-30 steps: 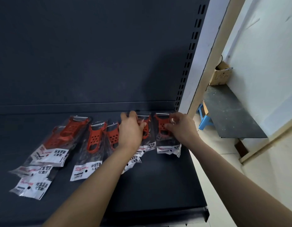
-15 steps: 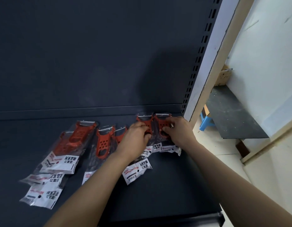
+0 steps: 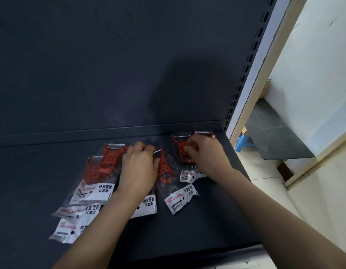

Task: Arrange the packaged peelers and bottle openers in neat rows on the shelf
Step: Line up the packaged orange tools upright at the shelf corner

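Observation:
Several red peelers in clear bags with white labels lie on the dark shelf (image 3: 207,230). My right hand (image 3: 207,158) rests at the far right, fingers closed on the two rightmost packaged peelers (image 3: 181,150), which sit side by side near the back wall. My left hand (image 3: 139,166) lies over a middle packaged peeler (image 3: 164,167), fingers curled on its top. To the left a loose pile of packaged peelers (image 3: 102,171) overlaps, their labels fanned toward me. My left forearm hides part of one bag.
The shelf's dark back panel (image 3: 110,65) rises behind the packs. A slotted upright post (image 3: 246,70) bounds the shelf on the right. Beyond it are a pale wall, a dark board (image 3: 271,136) and a blue stool (image 3: 242,142) on the floor.
My left hand has moved left from the right-hand packs onto a middle peeler. My right hand stayed on the rightmost packs. The camera view shifted closer.

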Demonstrator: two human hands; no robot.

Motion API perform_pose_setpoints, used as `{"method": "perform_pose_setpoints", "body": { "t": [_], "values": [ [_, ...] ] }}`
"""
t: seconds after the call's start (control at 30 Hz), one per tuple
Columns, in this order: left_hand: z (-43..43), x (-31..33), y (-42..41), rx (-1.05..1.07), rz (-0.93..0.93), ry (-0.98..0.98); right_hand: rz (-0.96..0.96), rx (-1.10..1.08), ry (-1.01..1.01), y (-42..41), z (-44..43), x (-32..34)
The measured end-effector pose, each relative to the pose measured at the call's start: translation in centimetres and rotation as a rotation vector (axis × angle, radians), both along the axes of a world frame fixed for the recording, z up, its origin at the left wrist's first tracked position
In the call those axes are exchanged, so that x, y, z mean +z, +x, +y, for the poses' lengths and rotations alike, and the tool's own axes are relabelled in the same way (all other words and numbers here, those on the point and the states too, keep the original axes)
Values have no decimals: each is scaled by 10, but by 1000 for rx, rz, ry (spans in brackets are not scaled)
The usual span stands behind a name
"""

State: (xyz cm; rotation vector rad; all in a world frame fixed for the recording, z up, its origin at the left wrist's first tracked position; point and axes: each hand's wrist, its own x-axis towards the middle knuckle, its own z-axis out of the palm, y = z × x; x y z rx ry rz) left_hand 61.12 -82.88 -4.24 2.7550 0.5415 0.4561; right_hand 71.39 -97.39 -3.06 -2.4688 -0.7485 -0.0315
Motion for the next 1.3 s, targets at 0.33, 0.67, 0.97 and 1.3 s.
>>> {"method": "perform_pose_setpoints", "body": {
  "t": [0.33, 0.67, 0.97, 1.3],
  "values": [
    [15, -6, -38, 98, 172, -76, 35, 125, -348, -50, 52, -7],
    [23, -2, -44, 116, -39, -208, 113, -27, -212, -59, 61, 1],
    [-7, 9, -8, 43, -182, -259, 78, -195, 63, -30, 16, 27],
    [-23, 8, 10, 68, -170, -297, 298, -216, 301, 1, -5, 27]
  ]
}}
